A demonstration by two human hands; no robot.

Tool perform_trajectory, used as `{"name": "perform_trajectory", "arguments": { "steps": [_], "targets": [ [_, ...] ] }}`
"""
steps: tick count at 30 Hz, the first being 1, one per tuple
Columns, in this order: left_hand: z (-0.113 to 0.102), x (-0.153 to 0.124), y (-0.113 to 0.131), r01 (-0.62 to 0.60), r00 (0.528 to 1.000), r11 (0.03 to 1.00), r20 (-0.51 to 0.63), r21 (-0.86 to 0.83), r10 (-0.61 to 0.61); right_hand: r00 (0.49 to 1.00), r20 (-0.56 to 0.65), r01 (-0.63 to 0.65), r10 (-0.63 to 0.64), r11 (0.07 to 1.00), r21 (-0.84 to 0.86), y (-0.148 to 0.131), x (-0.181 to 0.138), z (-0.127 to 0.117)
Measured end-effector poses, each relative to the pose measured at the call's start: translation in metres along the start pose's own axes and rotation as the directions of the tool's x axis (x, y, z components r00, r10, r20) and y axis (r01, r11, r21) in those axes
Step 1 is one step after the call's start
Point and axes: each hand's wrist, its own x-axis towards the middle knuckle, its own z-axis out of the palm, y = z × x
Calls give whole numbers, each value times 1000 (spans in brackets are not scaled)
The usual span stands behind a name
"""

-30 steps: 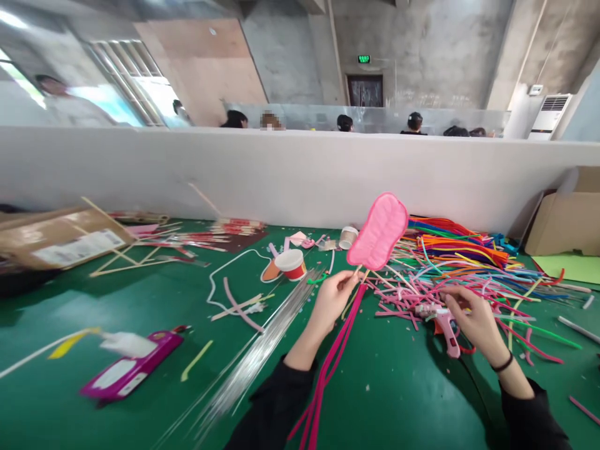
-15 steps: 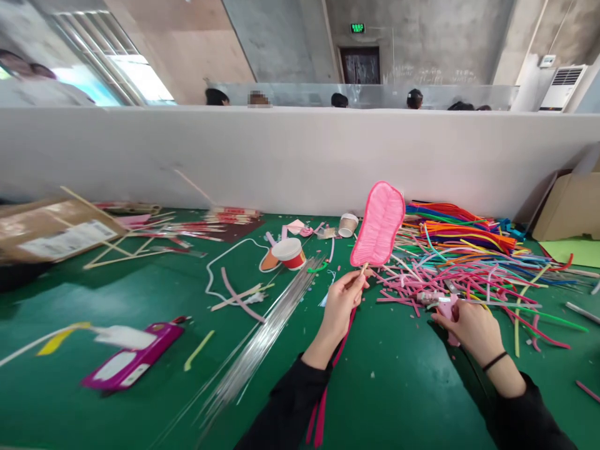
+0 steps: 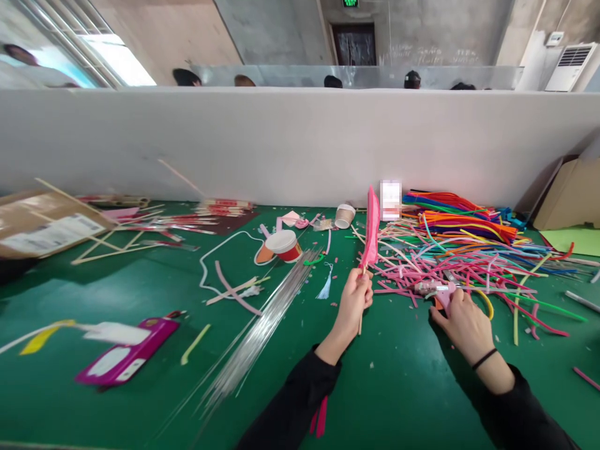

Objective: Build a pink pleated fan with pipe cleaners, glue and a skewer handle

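Observation:
My left hand [image 3: 355, 301] grips the thin wooden stick of a pink fan-shaped craft piece [image 3: 372, 228], held upright and turned edge-on to the camera. My right hand [image 3: 462, 320] rests on the green table [image 3: 403, 387] with its fingers closed around a pink glue gun [image 3: 438, 292] that lies at the edge of a heap of coloured pipe cleaners [image 3: 464, 250]. Long pink pipe cleaner ends [image 3: 319, 422] show below my left sleeve.
A bundle of thin metal wires [image 3: 262, 331] lies left of my left arm. Beyond it stand a red-and-white paper cup [image 3: 287, 245] and a brown cup [image 3: 345, 215]. A purple card pack [image 3: 122, 353], wooden sticks [image 3: 117, 244], cardboard boxes [image 3: 569, 197] and a white partition [image 3: 281, 144] surround the area.
My left hand has twisted the pink piece from face-on to edge-on and drawn it slightly lower. My right hand has closed over the glue gun. The camera has tilted down.

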Motion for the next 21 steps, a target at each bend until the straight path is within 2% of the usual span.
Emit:
{"name": "perform_trajectory", "arguments": {
  "steps": [3,8,11,15,21],
  "targets": [
    [0,-1,-5,36,999,999,30,18,-37,998,-54,-14,16,999,49,2,3,1],
    [-3,1,-8,157,984,987,79,21,-158,985,-170,36,0,978,207,12,8,4],
    [-2,0,-7,134,987,991,84,5,-134,972,-230,103,-36,954,283,16,10,4],
    [2,-5,0,75,989,997,131,-27,-71,975,-212,135,-63,930,343,15,10,2],
    [5,-6,2,140,972,989,199,-47,-128,973,-204,180,-109,911,370,11,9,1]
  ]
}}
